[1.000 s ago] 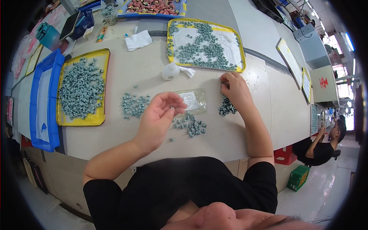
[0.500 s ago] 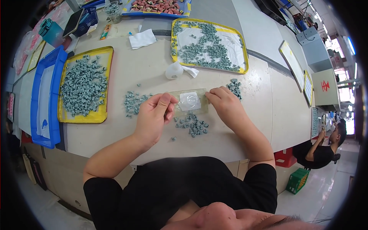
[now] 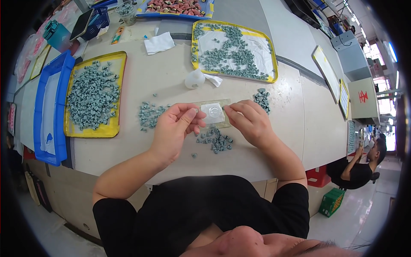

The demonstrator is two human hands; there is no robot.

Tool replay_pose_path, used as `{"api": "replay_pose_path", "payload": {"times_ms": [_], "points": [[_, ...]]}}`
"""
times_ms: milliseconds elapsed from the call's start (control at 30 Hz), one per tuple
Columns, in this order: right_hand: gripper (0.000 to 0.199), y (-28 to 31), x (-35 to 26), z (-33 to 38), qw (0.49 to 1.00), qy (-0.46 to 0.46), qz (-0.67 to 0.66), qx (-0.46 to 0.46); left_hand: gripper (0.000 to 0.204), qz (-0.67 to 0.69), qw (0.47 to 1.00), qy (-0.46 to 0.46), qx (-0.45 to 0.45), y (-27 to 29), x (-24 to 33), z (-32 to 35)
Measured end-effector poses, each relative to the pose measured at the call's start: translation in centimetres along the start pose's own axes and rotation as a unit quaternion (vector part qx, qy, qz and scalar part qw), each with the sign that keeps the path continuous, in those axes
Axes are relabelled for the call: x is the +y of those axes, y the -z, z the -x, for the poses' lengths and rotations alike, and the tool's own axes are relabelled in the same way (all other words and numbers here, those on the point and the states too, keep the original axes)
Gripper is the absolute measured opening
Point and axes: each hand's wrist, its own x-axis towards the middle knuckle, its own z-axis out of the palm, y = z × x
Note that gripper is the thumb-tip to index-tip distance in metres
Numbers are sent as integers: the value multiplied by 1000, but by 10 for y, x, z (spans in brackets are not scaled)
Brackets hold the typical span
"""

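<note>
My left hand [image 3: 174,128] is closed in a pinch, thumb against forefinger, at the left end of a translucent yellowish mat [image 3: 222,124]. Over the mat's right end my right hand [image 3: 251,123] also pinches, fingertips together; whatever either hand holds is too small to make out. A white paper square [image 3: 206,118] lies on the mat between them, with a clear round dish [image 3: 213,112] on it. Loose grey-green pieces form a left pile [image 3: 148,115], a near pile [image 3: 217,141] and a right pile [image 3: 262,100] around the hands.
A white squeeze bottle [image 3: 195,79] stands beyond the mat. Yellow-edged trays of grey-green pieces sit at left [image 3: 117,127] and far right [image 3: 274,68]. A blue bin [image 3: 44,147] adjoins the left tray. White tissue [image 3: 159,43] lies farther back. A person [image 3: 357,169] sits far right.
My right hand has moved left, its fingertips now over the mat's right part near the paper. My left hand's lower fingers have loosened and spread a little.
</note>
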Motion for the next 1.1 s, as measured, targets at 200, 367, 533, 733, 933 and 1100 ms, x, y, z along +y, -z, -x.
{"api": "replay_pose_path", "payload": {"times_ms": [200, 367, 533, 733, 933, 1100], "points": [[33, -2, -7, -8, 999, 44, 19, -22, 15, 6, 999, 4, -47, 16, -6, -2], [33, -4, -11, -12, 998, 47, 25, -37, 12, -11, 998, 9, -56, 15, -5, 0], [29, -12, -15, -8, 997, -25, -71, 4, 14, -18, 999, 14, -41, 12, -1, 4], [11, -15, -30, -10, 851, -354, -388, 3, 15, 0, 997, 32, -66, 10, 1, 9], [4, -17, -43, -15, 701, -455, -549, 9, 10, -7, 996, 61, -69, 14, -6, 11], [18, -23, -46, -16, 950, -178, -242, 81, 16, 61, 988, 124, -75, 9, -2, 15]]}}
